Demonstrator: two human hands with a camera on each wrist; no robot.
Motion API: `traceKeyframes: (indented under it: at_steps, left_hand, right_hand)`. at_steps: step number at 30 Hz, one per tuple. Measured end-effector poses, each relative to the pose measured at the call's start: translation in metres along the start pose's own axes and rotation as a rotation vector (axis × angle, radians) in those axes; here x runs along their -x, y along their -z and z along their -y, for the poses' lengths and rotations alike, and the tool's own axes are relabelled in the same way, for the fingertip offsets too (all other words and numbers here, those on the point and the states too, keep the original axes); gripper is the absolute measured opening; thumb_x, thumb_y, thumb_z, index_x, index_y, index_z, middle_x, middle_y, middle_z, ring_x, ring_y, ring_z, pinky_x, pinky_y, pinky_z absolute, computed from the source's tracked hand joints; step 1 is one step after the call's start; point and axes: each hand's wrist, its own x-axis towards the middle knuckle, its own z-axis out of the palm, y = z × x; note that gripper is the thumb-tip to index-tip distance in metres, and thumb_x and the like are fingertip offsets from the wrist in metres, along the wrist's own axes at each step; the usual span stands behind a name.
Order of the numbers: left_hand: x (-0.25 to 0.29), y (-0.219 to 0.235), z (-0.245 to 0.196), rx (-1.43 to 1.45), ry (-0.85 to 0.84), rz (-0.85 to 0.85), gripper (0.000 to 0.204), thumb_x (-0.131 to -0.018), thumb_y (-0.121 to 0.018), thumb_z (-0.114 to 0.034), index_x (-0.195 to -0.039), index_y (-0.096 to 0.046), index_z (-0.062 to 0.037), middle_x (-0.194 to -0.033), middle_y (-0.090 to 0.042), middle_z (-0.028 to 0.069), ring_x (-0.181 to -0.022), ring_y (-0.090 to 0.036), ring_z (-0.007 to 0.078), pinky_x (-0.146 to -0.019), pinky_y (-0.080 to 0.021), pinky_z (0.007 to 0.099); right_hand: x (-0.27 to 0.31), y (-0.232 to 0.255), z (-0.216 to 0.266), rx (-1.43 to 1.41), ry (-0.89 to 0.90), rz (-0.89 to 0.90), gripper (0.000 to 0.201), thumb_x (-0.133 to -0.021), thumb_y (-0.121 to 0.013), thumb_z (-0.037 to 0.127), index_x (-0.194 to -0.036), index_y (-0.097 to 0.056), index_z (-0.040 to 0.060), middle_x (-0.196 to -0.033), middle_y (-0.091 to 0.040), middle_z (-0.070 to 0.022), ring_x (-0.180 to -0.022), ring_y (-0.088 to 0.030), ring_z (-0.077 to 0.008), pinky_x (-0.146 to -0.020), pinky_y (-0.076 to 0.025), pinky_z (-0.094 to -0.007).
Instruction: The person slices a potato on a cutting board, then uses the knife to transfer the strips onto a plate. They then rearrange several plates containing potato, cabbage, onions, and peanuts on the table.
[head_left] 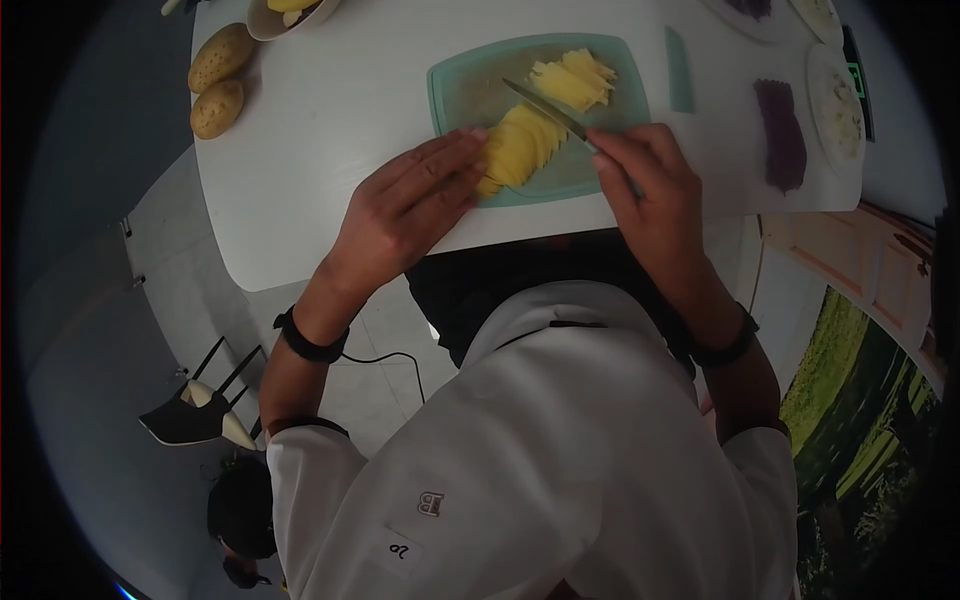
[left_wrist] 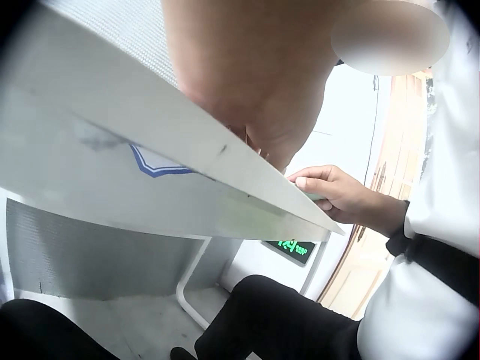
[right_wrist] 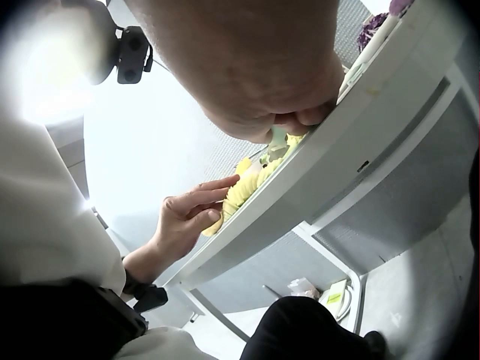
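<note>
A teal cutting board (head_left: 455,100) lies near the table's front edge. Across it leans a fanned row of yellow potato slices (head_left: 520,150), also visible in the right wrist view as overlapping slices (right_wrist: 244,191). My left hand (head_left: 410,205) rests its extended fingers against the row's left side. In my right hand (head_left: 652,185) is a kitchen knife (head_left: 545,108), gripped by the handle, its blade pointing up and left between the row and a pile of cut potato (head_left: 575,78). The left wrist view shows that right hand (left_wrist: 341,196) beyond the table edge.
Two whole potatoes (head_left: 220,58) sit at the table's left edge, near a bowl (head_left: 270,25) holding food pieces. Right of the board lie a pale green flat strip (head_left: 679,70), a shredded purple pile (head_left: 780,135) and a plate (head_left: 825,75). A green-lit display (head_left: 857,80) stands beyond.
</note>
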Motion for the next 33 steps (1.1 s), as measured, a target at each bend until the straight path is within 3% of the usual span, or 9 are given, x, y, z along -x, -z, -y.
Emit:
traceKeyframes:
  at_steps: [7, 23, 25, 26, 28, 29, 31, 33]
  left_hand:
    - [-0.004, -0.012, 0.004, 0.027, -0.022, -0.067, 0.029, -0.08, -0.08, -0.001, -0.109, -0.075, 0.0006, -0.13, -0.071, 0.0123, -0.112, -0.073, 0.0301, -0.091, -0.064, 0.0382]
    - [0.005, -0.022, -0.006, -0.024, 0.106, -0.126, 0.043, -0.078, -0.085, -0.006, -0.119, -0.074, -0.0005, -0.13, -0.069, 0.0129, -0.112, -0.071, 0.0325, -0.094, -0.062, 0.0388]
    - [0.005, -0.024, -0.011, -0.048, 0.156, -0.159, 0.069, -0.079, -0.087, -0.012, -0.14, -0.06, 0.0026, -0.143, -0.061, 0.0189, -0.123, -0.066, 0.0373, -0.1, -0.058, 0.0424]
    - [0.003, -0.026, -0.018, -0.053, 0.159, -0.161, 0.069, -0.079, -0.087, -0.012, -0.14, -0.06, 0.0026, -0.143, -0.061, 0.0189, -0.123, -0.066, 0.0373, -0.1, -0.058, 0.0424]
    - [-0.005, -0.033, -0.037, -0.025, 0.347, -0.248, 0.1, -0.078, -0.09, -0.013, -0.159, -0.034, 0.002, -0.157, -0.049, 0.024, -0.135, -0.057, 0.0436, -0.108, -0.053, 0.0448]
    - [-0.007, -0.037, -0.042, -0.036, 0.356, -0.252, 0.1, -0.078, -0.09, -0.013, -0.159, -0.034, 0.002, -0.157, -0.049, 0.024, -0.135, -0.057, 0.0436, -0.108, -0.053, 0.0448]
    - [-0.007, -0.047, -0.05, -0.021, 0.452, -0.282, 0.117, -0.078, -0.091, -0.018, -0.165, -0.015, 0.0002, -0.163, -0.041, 0.024, -0.143, -0.05, 0.0447, -0.111, -0.051, 0.0464]
    - [-0.011, -0.055, -0.054, -0.021, 0.501, -0.308, 0.118, -0.078, -0.092, -0.019, -0.165, -0.014, -0.0003, -0.163, -0.041, 0.0232, -0.144, -0.049, 0.0434, -0.111, -0.051, 0.0461]
  right_hand:
    - [0.001, 0.0, 0.0, 0.023, 0.015, 0.005, 0.022, -0.094, -0.077, 0.013, -0.115, -0.077, 0.0095, -0.1, -0.063, -0.0068, -0.073, -0.069, -0.0223, -0.063, -0.057, -0.0351]
    - [0.001, -0.003, -0.001, 0.035, 0.03, -0.016, 0.022, -0.093, -0.077, 0.013, -0.114, -0.077, 0.0097, -0.099, -0.063, -0.0064, -0.072, -0.07, -0.0228, -0.062, -0.058, -0.0359]
    - [0.001, -0.003, -0.002, 0.032, 0.033, -0.015, 0.022, -0.093, -0.077, 0.014, -0.114, -0.077, 0.0098, -0.099, -0.063, -0.0064, -0.072, -0.07, -0.0227, -0.062, -0.058, -0.0359]
    - [0.001, -0.002, -0.002, 0.034, 0.028, -0.016, 0.022, -0.093, -0.077, 0.013, -0.115, -0.077, 0.0098, -0.099, -0.063, -0.0064, -0.072, -0.07, -0.0228, -0.062, -0.058, -0.0357]
    - [0.002, -0.002, 0.0, 0.025, 0.033, -0.012, 0.022, -0.094, -0.077, 0.013, -0.116, -0.077, 0.0098, -0.099, -0.063, -0.0064, -0.072, -0.069, -0.0228, -0.062, -0.057, -0.0356]
    - [0.002, -0.001, 0.003, -0.011, -0.012, 0.004, 0.023, -0.095, -0.075, 0.009, -0.118, -0.076, 0.0079, -0.099, -0.063, -0.0081, -0.077, -0.068, -0.0226, -0.067, -0.056, -0.0343]
    - [0.001, 0.0, 0.005, -0.057, -0.049, 0.03, 0.024, -0.096, -0.073, 0.005, -0.12, -0.076, 0.006, -0.099, -0.063, -0.0098, -0.082, -0.066, -0.0223, -0.071, -0.054, -0.0331]
    - [0.001, 0.001, 0.004, -0.054, -0.047, 0.013, 0.023, -0.097, -0.072, 0.006, -0.119, -0.076, 0.0055, -0.099, -0.063, -0.0094, -0.082, -0.066, -0.0218, -0.072, -0.053, -0.0329]
